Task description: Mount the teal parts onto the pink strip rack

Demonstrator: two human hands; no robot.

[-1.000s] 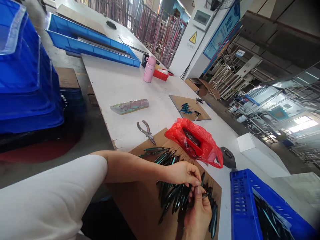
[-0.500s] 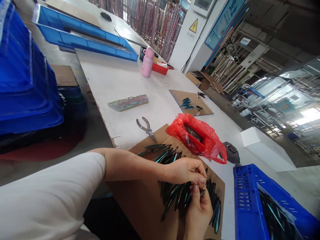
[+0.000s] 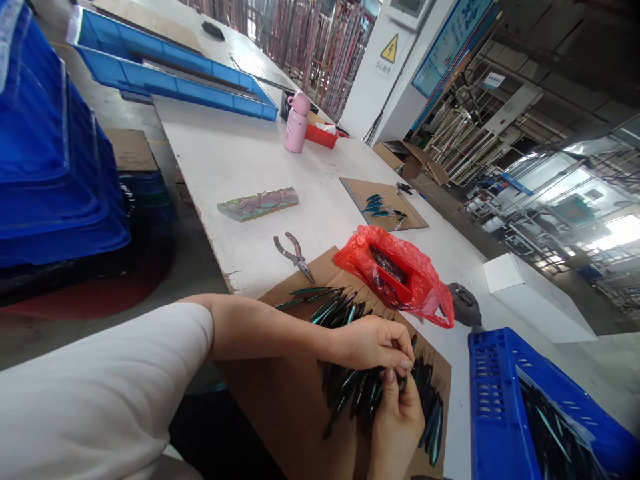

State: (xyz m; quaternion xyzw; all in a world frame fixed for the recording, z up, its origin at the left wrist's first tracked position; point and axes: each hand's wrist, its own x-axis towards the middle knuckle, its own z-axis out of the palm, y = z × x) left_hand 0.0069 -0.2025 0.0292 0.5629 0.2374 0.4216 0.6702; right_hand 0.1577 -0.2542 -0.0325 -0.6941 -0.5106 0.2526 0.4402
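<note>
My left hand (image 3: 385, 343) reaches in from the left, its thumb and fingers pinched together. Just below it, my right hand (image 3: 397, 420) is closed, with its thumb tip near the left fingertips. A small dark piece (image 3: 402, 383) shows between the right thumb and fingers; most of it is hidden. What the left fingertips pinch is too small to make out. Under and around both hands, several slim, pointed, glossy dark-teal pieces (image 3: 340, 407), shaped like fishing lures, lie in rows on a cardboard sheet (image 3: 270, 400). Thin wires stick out from some.
Pliers (image 3: 295, 257) and a red plastic bag (image 3: 420, 273) lie beyond the cardboard. A blue crate (image 3: 493, 400) with more dark pieces stands at right. Farther off are a patterned block (image 3: 257, 203), a pink bottle (image 3: 297, 123) and a board (image 3: 350, 190) with teal pieces.
The small dark piece in my right fingers has turned or shifted slightly, and less of its shiny end shows. Both hands stay in nearly the same place.
</note>
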